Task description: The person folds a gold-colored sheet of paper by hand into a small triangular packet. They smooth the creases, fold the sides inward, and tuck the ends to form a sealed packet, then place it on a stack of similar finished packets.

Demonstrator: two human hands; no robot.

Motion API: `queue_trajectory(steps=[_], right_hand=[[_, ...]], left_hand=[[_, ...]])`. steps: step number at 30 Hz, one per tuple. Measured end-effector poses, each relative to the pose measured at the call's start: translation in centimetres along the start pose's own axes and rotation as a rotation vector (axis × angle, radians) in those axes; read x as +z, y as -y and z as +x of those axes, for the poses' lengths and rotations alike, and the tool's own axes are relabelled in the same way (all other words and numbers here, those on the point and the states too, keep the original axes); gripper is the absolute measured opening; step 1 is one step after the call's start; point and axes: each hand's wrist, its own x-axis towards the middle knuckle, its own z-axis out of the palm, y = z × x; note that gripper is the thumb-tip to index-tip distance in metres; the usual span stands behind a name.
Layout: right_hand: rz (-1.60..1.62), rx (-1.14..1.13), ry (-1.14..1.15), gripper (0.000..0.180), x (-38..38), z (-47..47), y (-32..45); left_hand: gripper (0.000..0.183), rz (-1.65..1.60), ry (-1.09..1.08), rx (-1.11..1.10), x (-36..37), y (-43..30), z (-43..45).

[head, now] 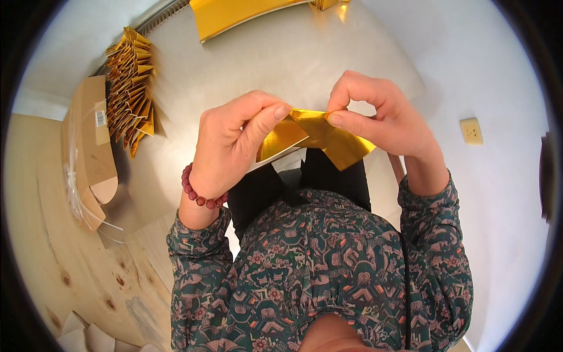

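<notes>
A sheet of shiny gold foil paper (347,147) is held up between my two hands, just above the table's near edge. My left hand (237,132) pinches its left part between thumb and forefinger, and a folded flap lies slanted there. At the upper right of the sheet, my right hand (374,112) grips the edge with thumb and forefinger. The paper's lower right corner hangs free and points down. Part of the sheet is hidden behind my left fingers.
On the pale table (264,66) a row of folded gold paper pieces (132,88) stands at the left. A stack of gold sheets (246,15) lies at the far edge. Left of the table is an open cardboard box (94,136) with plastic strapping. A wall socket (471,131) is at the right.
</notes>
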Motion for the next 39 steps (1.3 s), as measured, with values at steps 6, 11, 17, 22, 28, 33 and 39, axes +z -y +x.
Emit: queue_trajectory(steps=[6,11,17,22,28,33,39], right_hand=[[-0.601,-0.208,-0.377,0.008,1.6,1.1,0.1],[-0.817,-0.417,-0.426,0.021,4.0,2.4,0.3],[-0.758,-0.376,-0.355,0.037,4.4,1.5,0.5],[-0.379,-0.206,-0.667,0.040,3.2,-0.2,-0.2],[0.498,0.172,-0.396,0.019,4.7,-0.1,-2.4],[0.452,0.171,-0.387,0.011,4.8,-0.3,-3.0],[0.412,0.084,-0.453,0.013,5.8,-0.1,-3.2]], left_hand=[[0.024,-0.342,-0.175,-0.081,1.8,-1.9,-1.6],[0.029,-0.711,-0.121,-0.128,5.5,-0.4,-1.6],[0.017,-0.766,-0.256,-0.101,5.2,1.5,-0.8],[0.014,-0.718,-0.277,-0.186,4.1,2.0,-1.4],[0.013,-0.681,-0.192,-0.212,4.7,1.9,-2.2],[0.020,-0.754,-0.158,-0.232,5.2,1.5,-2.3],[0.019,-0.655,-0.107,-0.288,5.5,2.3,-2.0]])
